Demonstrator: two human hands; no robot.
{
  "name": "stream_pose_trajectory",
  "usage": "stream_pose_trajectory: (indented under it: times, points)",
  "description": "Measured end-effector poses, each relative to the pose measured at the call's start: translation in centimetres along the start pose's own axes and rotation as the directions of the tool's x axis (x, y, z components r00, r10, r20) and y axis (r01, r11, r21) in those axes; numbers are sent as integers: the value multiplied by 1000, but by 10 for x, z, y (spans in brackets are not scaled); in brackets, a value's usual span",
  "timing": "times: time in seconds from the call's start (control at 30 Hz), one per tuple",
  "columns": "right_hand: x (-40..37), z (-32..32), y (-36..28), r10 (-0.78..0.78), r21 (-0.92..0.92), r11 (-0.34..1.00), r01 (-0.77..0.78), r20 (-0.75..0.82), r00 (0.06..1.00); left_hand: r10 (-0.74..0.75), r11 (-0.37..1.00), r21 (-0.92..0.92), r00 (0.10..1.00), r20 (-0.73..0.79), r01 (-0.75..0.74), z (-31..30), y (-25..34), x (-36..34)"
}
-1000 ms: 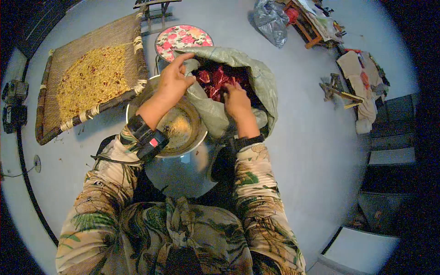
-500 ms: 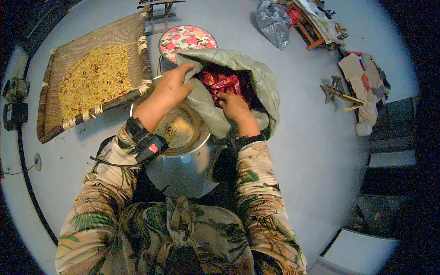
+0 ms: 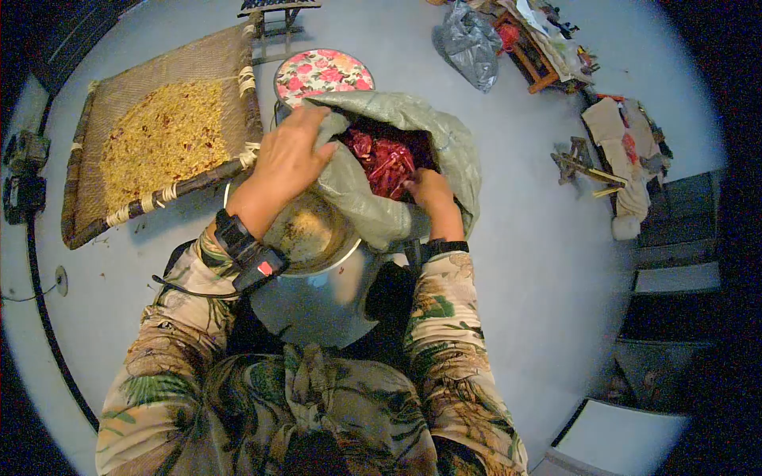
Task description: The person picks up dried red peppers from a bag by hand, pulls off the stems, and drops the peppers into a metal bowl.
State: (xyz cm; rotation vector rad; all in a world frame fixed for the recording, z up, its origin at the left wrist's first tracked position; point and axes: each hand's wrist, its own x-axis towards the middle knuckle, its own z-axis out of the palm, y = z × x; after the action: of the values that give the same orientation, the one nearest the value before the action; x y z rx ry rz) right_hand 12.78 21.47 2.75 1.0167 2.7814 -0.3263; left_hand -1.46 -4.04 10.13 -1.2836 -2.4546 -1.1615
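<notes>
A grey-green woven sack (image 3: 345,178) gapes open in front of me, with dried red chillies (image 3: 385,163) inside. My left hand (image 3: 290,155) is closed on the left edge of the sack's mouth. Inside the opening, at its right side, my right hand (image 3: 432,194) has its fingers bent against the chillies; what its fingertips hold, if anything, is hidden. Below the sack and my left hand is a metal pan (image 3: 309,238) with brownish residue in its bottom.
On the left, a framed woven tray (image 3: 171,194) bears yellow grain-like pieces with red bits. A round floral-topped stool (image 3: 325,71) stands behind the sack. Farther off are a grey plastic bag (image 3: 470,47), a low wooden stand (image 3: 587,166) and cloths (image 3: 619,135).
My right hand has moved right and slightly down inside the sack, away from the chillies it touched at the centre. The sack's mouth has shifted a little.
</notes>
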Motion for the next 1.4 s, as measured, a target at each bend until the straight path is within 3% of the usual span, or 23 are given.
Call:
stream_pose_trajectory:
  times: [0.03,0.17,0.27,0.37,0.47,0.53,0.73,0.87,1.0,1.1,1.13,1.2,1.27,1.4]
  points:
    - [2,1,1,-10,-6,1000,10,18,1000,78,994,-67,995,-65,-82,1,1,1]
    - [-5,2,-10,-72,58,996,68,64,995,392,918,-141,903,176,-371,13,20,-10]
    - [-13,-3,-27,-52,-13,998,53,71,996,506,862,-215,776,376,-458,26,31,-22]
    - [-16,4,-37,-41,-21,999,41,29,999,448,872,-128,667,595,-472,43,30,-32]
    - [-18,7,-47,1,-26,1000,-1,37,999,516,857,-276,712,476,-436,37,33,-37]
    - [-11,20,-43,0,-65,998,2,33,999,494,866,-212,719,489,-452,44,34,-39]
    - [7,37,-16,-77,-4,997,78,-245,967,510,853,-188,702,497,-487,42,35,-37]
    - [15,26,-1,20,174,981,82,-512,859,535,843,-221,716,449,-491,47,32,-39]
    - [22,16,13,193,369,928,45,-582,790,558,830,-252,733,389,-498,48,29,-41]
    - [25,15,16,260,400,916,17,-625,736,544,837,-221,719,432,-500,44,32,-39]
    - [36,29,27,182,301,952,63,-717,673,546,834,-210,706,451,-510,44,31,-40]
    - [60,46,50,266,525,843,111,-589,763,536,837,-196,695,480,-511,46,29,-40]
    - [77,58,65,289,634,758,151,-535,794,518,847,-183,694,500,-500,51,27,-40]
    - [78,57,68,275,684,688,243,-555,785,514,846,-169,688,513,-506,55,26,-40]
